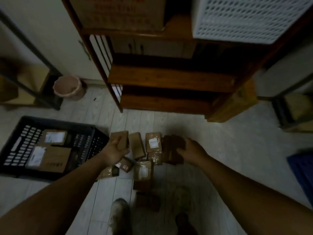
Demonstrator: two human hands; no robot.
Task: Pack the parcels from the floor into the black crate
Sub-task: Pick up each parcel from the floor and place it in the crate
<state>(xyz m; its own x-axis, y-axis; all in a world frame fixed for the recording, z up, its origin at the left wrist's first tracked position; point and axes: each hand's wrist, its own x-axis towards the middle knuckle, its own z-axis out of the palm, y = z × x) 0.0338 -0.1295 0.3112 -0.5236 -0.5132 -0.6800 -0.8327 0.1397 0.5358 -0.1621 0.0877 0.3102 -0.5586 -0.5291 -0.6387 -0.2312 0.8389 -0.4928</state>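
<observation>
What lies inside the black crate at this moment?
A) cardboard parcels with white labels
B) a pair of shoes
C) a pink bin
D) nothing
A: a smaller labelled parcel and a larger labelled parcel lie inside the black crate.

2 bare forearms (71,184), bare left hand (116,150), bare right hand (191,153), pale shoe (118,212), dark shoe (182,218)

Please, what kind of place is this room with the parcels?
Probably a small storeroom or parcel sorting room, not a living space. Brown labelled parcels lie on the floor, a black crate holds two more, and a wooden shelf carries a cardboard box and a white perforated basket.
</observation>
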